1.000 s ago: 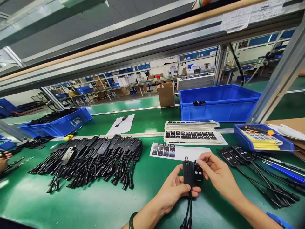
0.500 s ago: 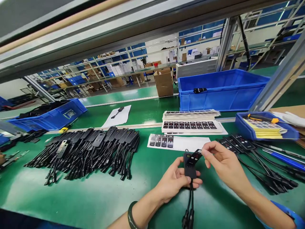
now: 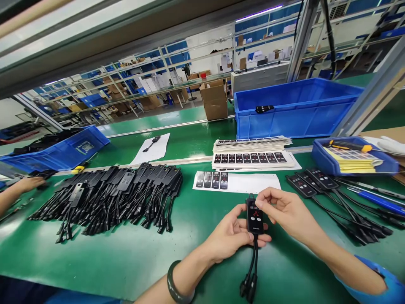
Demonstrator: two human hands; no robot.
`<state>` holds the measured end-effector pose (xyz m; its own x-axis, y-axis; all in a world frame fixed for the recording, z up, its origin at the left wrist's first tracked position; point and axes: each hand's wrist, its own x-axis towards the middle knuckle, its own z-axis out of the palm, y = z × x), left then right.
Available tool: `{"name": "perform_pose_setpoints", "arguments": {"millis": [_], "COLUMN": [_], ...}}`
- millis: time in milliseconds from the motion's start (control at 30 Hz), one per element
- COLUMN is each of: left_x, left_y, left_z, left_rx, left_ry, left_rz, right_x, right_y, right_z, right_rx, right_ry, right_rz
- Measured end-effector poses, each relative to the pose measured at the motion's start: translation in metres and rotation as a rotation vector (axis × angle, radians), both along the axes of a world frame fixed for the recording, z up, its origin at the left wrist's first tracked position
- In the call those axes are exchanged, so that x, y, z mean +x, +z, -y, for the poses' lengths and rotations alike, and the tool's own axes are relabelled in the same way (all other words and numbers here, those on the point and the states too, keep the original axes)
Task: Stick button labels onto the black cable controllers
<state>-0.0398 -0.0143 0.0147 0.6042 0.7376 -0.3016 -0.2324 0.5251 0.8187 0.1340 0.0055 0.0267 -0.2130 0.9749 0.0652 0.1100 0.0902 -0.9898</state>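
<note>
My left hand (image 3: 230, 234) grips a small black controller (image 3: 254, 216) with two cables hanging from its lower end. A black sticker with button marks now lies on the controller's face. My right hand (image 3: 286, 211) pinches the controller's upper right edge, fingertips pressing on the sticker. Just beyond my hands lies a white backing sheet (image 3: 237, 182) with several stickers left at its left end.
A large pile of black cabled controllers (image 3: 117, 194) covers the green table at left. Stacked sticker sheets (image 3: 251, 153), a big blue bin (image 3: 294, 107), a small blue tray (image 3: 354, 160) and labelled controllers (image 3: 335, 194) lie at right. Another person's hand (image 3: 27, 183) reaches in far left.
The sticker, held beside the controller by my right hand, was swung over and laid onto its face. The camera tilted down slightly. Another person's hand came in at the left.
</note>
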Motion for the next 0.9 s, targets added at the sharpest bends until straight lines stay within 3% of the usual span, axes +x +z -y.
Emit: {"name": "perform_pose_setpoints", "arguments": {"millis": [900], "left_x": [0.0040], "left_y": [-0.0005], "left_z": [0.0021], "left_rx": [0.030], "left_ry": [-0.002], "left_rz": [-0.037], "right_x": [-0.0059], "right_y": [0.0006], "right_z": [0.0043], "right_rx": [-0.059], "right_ry": [-0.119], "right_rz": [0.014]}}
